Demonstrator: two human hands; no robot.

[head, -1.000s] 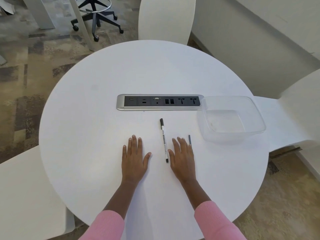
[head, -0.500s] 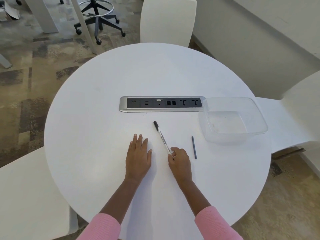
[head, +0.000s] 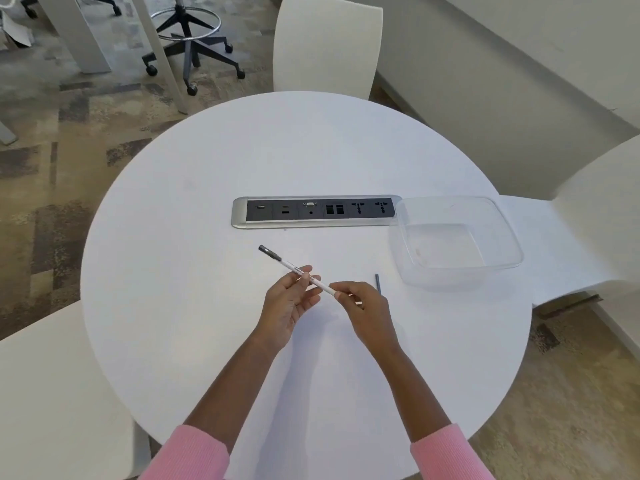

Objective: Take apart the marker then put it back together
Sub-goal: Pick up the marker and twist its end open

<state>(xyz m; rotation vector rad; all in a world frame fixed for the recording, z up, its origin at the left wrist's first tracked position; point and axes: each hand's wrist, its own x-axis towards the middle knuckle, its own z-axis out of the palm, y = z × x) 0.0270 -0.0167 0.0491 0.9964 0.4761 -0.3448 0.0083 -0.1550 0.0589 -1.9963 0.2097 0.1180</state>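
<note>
A slim white marker with a dark cap at its far left end is lifted above the round white table. My right hand pinches its near end, which is hidden in my fingers. My left hand holds the barrel near its middle between thumb and fingertips, palm up. A short dark grey stick lies on the table just right of my right hand, apart from the marker.
A clear plastic container stands at the right of the table. A silver and black socket strip is set into the tabletop beyond the marker. White chairs surround the table; a wheeled stool base is on the carpet at the back.
Both hands lay flat beside the marker a second ago. My right hand then took its near end and lifted it, and my left hand came up and gripped the barrel.
</note>
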